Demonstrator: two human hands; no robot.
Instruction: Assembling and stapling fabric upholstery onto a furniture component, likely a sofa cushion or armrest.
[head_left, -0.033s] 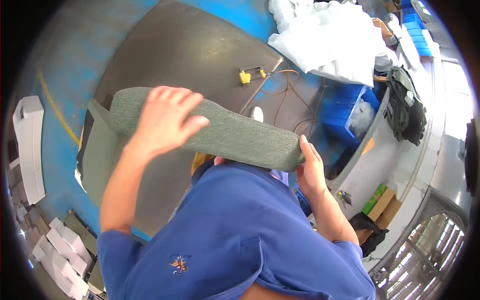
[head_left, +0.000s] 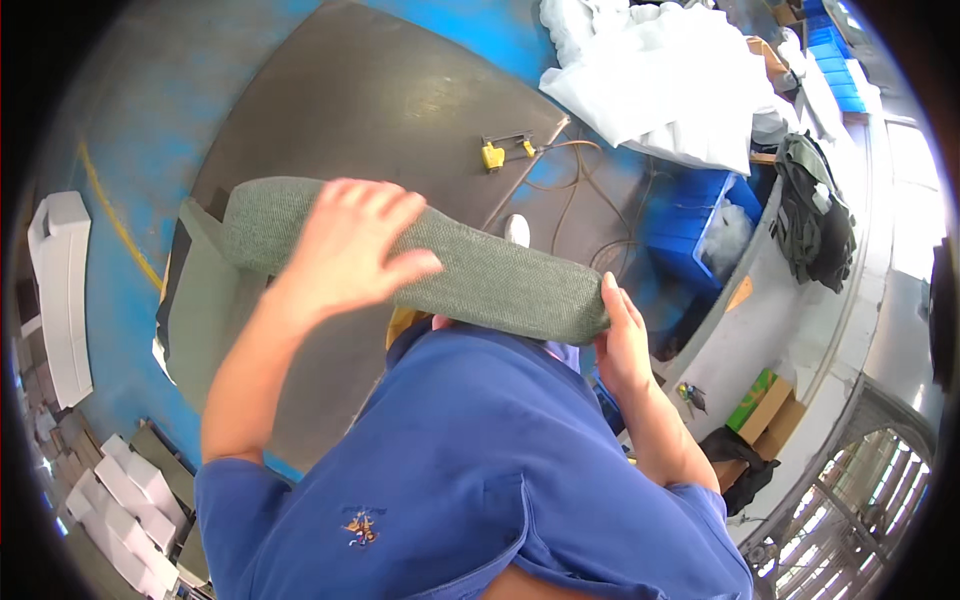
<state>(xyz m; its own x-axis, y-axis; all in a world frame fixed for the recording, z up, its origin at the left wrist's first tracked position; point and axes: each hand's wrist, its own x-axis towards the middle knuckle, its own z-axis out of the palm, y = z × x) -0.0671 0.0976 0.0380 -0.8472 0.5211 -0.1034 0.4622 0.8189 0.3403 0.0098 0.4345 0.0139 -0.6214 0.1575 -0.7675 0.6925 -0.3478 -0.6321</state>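
Note:
A long padded furniture piece (head_left: 510,278) in green woven fabric, shaped like a sofa armrest, lies crosswise in front of my body. At its left end, a smooth grey-green panel (head_left: 215,300) runs down toward me. My left hand (head_left: 350,245) rests flat over the left half of the fabric, thumb spread away from the fingers. At the opposite end, my right hand (head_left: 625,335) grips the rounded corner with the thumb on top. Some of its fingers are hidden.
A brown board (head_left: 360,90) spreads beneath the work. Beyond lies a yellow air tool (head_left: 493,155), like a staple gun, with a looping hose (head_left: 575,170). White wadding (head_left: 660,80) and a blue bin (head_left: 685,225) stand right. Pale blocks (head_left: 125,490) pile up lower left.
My left hand has shifted a little to the right along the padded piece. The right hand keeps its grip on the end.

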